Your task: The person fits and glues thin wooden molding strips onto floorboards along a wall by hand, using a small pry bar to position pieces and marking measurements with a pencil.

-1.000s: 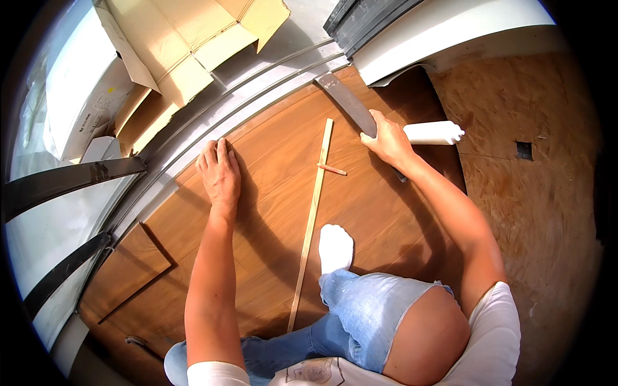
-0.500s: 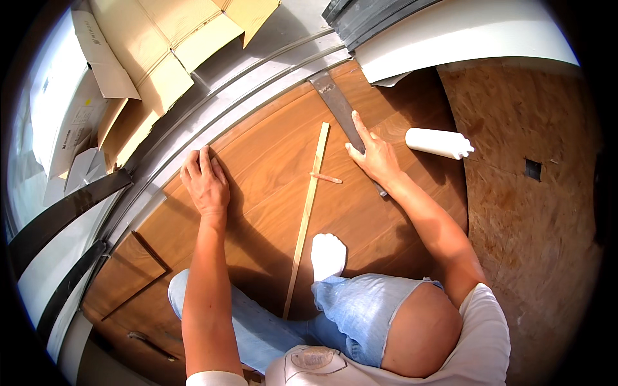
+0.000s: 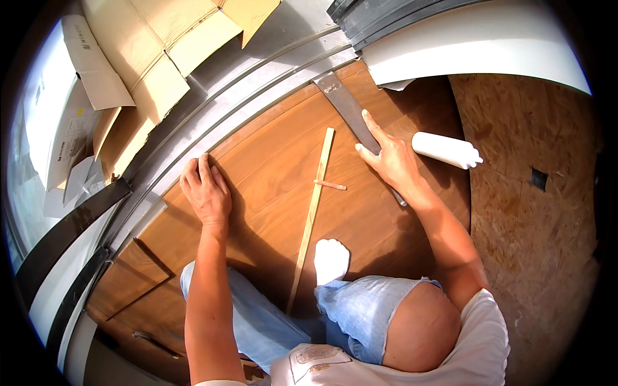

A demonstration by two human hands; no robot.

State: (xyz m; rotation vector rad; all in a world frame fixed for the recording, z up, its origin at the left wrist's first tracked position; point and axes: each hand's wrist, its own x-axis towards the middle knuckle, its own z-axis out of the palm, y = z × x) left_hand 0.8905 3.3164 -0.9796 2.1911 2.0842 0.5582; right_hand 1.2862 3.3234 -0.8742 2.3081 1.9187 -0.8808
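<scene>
Under my right hand (image 3: 395, 159) lies a long, flat dark-metal pull bar (image 3: 347, 105), slanting across the brown wood-look floorboards (image 3: 270, 164). My index finger stretches along the bar and the thumb sits at its left side; the other fingers are mostly hidden. The bar's far end meets the edge of the boards beside the grey metal track. On the left, my left hand (image 3: 207, 192) rests on the boards near that same edge, fingers slightly bent and apart, holding nothing. Between the hands lies a thin pale wood strip (image 3: 315, 193), with a short reddish stick (image 3: 331, 184) across it.
A white bottle (image 3: 445, 150) lies right of my right hand, near bare chipboard (image 3: 521, 251). Grey metal door tracks (image 3: 241, 93) curve along the far edge. Opened cardboard (image 3: 151, 51) stands far left. A cut board piece (image 3: 132, 273) and a dark bar-like tool (image 3: 154, 344) lie lower left.
The view has shifted slightly, so the floor items appear a little farther right and lower. Both hands keep their places on the pull bar and the boards.
</scene>
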